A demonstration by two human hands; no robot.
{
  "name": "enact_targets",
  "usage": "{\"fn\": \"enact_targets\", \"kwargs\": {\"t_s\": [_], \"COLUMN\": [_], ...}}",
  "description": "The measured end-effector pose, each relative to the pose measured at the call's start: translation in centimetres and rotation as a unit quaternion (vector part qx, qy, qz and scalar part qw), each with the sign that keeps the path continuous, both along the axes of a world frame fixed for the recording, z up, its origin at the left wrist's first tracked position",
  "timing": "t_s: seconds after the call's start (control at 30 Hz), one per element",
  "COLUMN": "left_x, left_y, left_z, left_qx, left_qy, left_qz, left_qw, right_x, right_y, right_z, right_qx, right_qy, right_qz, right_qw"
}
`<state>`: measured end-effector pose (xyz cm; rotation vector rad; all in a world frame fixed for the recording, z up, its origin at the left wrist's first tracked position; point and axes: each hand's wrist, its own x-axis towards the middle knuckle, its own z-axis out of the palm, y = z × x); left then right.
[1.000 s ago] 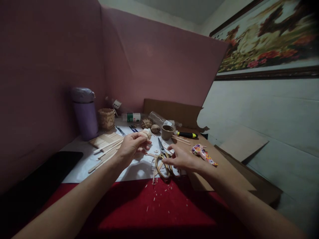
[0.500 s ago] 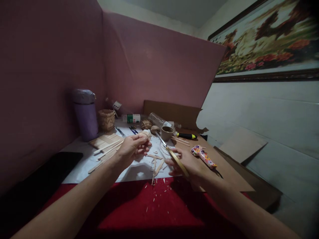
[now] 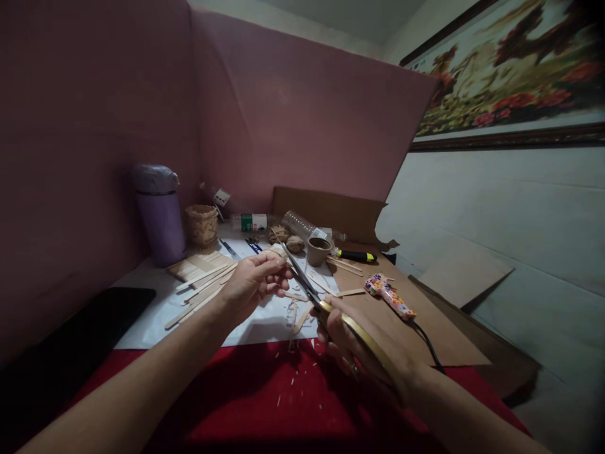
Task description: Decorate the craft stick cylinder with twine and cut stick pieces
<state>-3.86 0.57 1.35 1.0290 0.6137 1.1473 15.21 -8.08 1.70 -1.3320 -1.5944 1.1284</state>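
Observation:
My left hand (image 3: 253,282) is closed in a pinch round a small pale piece (image 3: 275,251) with what looks like twine on it; the fingers hide most of it. My right hand (image 3: 363,340) grips a pair of scissors (image 3: 303,282) by its gold handles. The dark blades point up and left, their tips beside the left fingertips and the pale piece. Beneath the blades, broken wooden slivers (image 3: 297,315) lie on the white sheet (image 3: 142,325). Behind the hands are balls of twine (image 3: 295,244) and a small brown cup (image 3: 318,251).
Craft sticks (image 3: 201,284), a woven-looking pot (image 3: 201,226) and a purple tumbler (image 3: 161,217) stand or lie at left. Plastic bottles (image 3: 299,224) lie at the back. On the cardboard (image 3: 401,340) at right are a flower-patterned glue gun (image 3: 388,295) and a black-yellow handle (image 3: 357,256).
The scissors have swung round and moved in, bringing the blade tips to the left fingertips. My right hand has shifted lower and to the right. My left hand keeps its pinch.

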Motion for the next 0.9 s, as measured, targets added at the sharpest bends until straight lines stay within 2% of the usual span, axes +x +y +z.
{"fn": "enact_targets", "kwargs": {"t_s": [0.1,0.23,0.4,0.73,0.9], "left_x": [0.1,0.2,0.2,0.1,0.1], "left_y": [0.0,0.0,-0.1,0.0,0.0], "left_z": [0.0,0.0,0.1,-0.1,-0.1], "left_qx": [0.003,0.009,0.009,0.032,0.034], "left_qy": [0.0,-0.002,-0.002,-0.009,-0.012], "left_qz": [0.0,0.005,0.008,0.009,0.004], "left_qw": [1.0,1.0,1.0,0.999,0.999], "right_x": [-0.6,-1.3,-1.0,-0.2,-0.3], "right_y": [-0.4,-1.1,-0.7,0.5,0.6], "right_z": [0.3,0.9,1.3,-1.3,-1.5], "right_qx": [-0.052,-0.047,-0.067,-0.011,-0.02], "right_qy": [0.031,0.063,0.075,0.088,0.093], "right_qz": [-0.004,-0.05,0.014,0.068,0.071], "right_qw": [0.998,0.996,0.995,0.994,0.993]}}
